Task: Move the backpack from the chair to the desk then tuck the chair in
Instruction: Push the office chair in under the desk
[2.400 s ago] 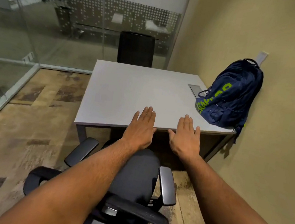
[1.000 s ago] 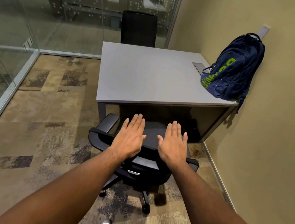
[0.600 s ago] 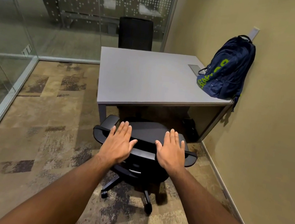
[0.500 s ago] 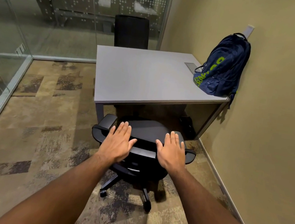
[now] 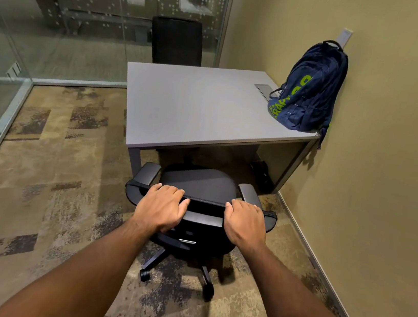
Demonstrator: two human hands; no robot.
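While your left hand (image 5: 162, 207) and right hand (image 5: 245, 221) curl over the top edge of the chair (image 5: 196, 183) back, fingers wrapped around it, the seat sits just in front of the desk (image 5: 196, 105), not yet under it. Your backpack (image 5: 309, 90) stands upright on the desk's far right corner, leaning against the wall (image 5: 384, 129). A second chair (image 5: 176, 41) stands behind the desk.

Only the navy backpack (image 5: 309, 91) carries any lettering: lime-green capitals running up its front panel, well beyond the fingers (image 5: 168, 190) and off to their right. The letters are too creased and foreshortened to read.
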